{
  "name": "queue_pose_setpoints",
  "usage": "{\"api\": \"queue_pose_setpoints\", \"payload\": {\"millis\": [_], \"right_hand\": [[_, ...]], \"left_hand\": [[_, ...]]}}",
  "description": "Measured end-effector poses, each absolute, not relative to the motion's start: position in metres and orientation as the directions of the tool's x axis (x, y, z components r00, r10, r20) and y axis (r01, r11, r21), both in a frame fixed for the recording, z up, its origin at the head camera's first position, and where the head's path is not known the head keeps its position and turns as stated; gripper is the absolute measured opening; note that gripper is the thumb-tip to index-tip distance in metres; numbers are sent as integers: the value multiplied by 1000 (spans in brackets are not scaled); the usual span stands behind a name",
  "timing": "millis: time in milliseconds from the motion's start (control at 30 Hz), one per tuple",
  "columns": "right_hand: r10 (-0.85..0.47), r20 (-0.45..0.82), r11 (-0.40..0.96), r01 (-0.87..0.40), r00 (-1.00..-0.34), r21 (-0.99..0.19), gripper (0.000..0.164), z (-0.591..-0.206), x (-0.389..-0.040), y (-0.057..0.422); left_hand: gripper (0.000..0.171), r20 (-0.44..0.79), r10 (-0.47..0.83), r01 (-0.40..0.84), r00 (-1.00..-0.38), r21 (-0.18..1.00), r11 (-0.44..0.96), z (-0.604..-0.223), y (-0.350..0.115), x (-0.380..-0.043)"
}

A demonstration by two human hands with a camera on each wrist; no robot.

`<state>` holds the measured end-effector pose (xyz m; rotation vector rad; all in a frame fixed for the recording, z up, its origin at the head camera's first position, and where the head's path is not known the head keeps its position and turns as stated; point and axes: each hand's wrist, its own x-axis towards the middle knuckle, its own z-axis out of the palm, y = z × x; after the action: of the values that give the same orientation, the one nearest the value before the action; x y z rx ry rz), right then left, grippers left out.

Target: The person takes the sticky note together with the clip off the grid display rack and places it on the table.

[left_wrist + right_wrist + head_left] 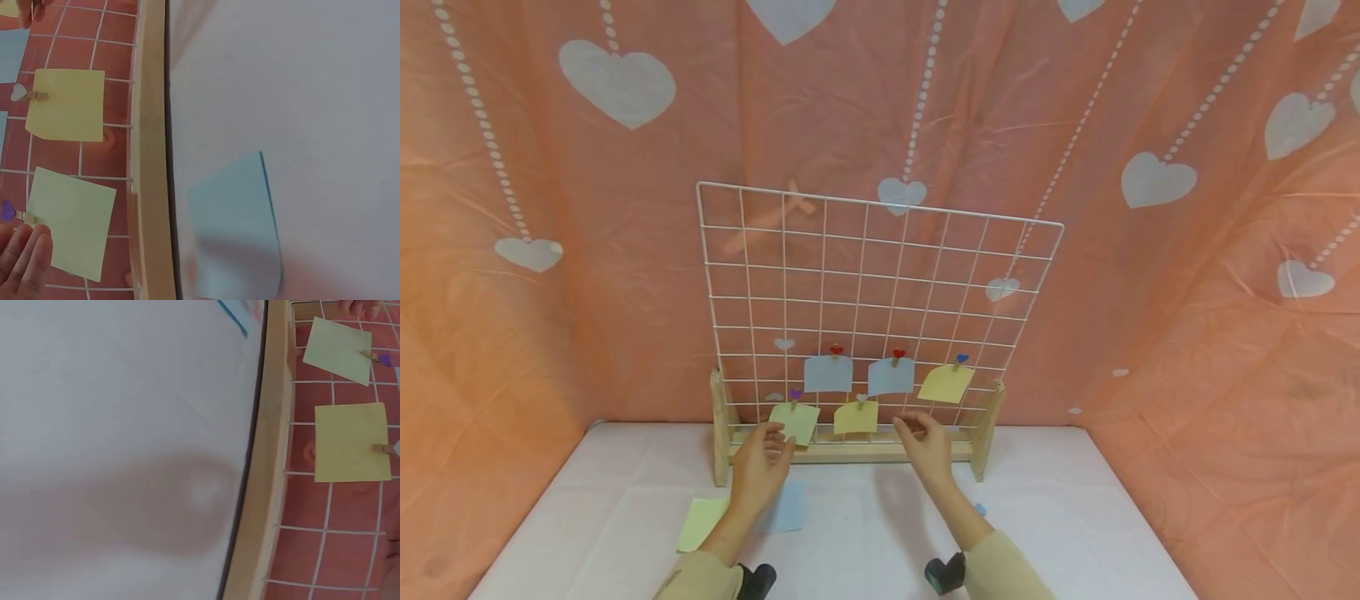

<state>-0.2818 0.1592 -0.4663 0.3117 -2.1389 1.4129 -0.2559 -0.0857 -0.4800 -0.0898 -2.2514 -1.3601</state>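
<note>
My left hand (762, 467) is at the pale green sticky note (797, 423), which hangs at the grid's lower left from a clip with a purple heart (796, 394). In the left wrist view its fingers (31, 262) reach straight up beside that clip. My right hand (928, 454) is bent in front of the lower grid, right of a yellow note (856, 418) with a white-heart clip (862, 398). Its fingertips are close together; I cannot tell whether they hold anything. Above hang two blue notes (828, 374) on red-heart clips and a yellow note (947, 384) on a blue-heart clip.
The white wire grid (859, 275) leans back in a wooden stand (850, 454) on the white table (865, 550). A green note (702, 523) and a blue note (784, 510) lie near my left forearm. A small blue item (980, 508) is beside my right forearm.
</note>
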Motion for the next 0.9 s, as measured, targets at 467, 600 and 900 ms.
{"api": "queue_pose_setpoints", "payload": {"millis": [467, 600, 900], "right_hand": [[115, 444, 396, -368, -889, -841, 12, -437, -295, 143], [90, 469, 378, -405, -879, -832, 13, -431, -298, 138], [14, 506, 399, -459, -863, -794, 13, -415, -304, 128]], "left_hand": [[23, 556, -233, 395, -797, 774, 495, -470, -81, -268], [24, 562, -232, 402, -794, 772, 493, -469, -81, -271], [26, 548, -214, 410, -808, 786, 463, -461, -77, -277]]}}
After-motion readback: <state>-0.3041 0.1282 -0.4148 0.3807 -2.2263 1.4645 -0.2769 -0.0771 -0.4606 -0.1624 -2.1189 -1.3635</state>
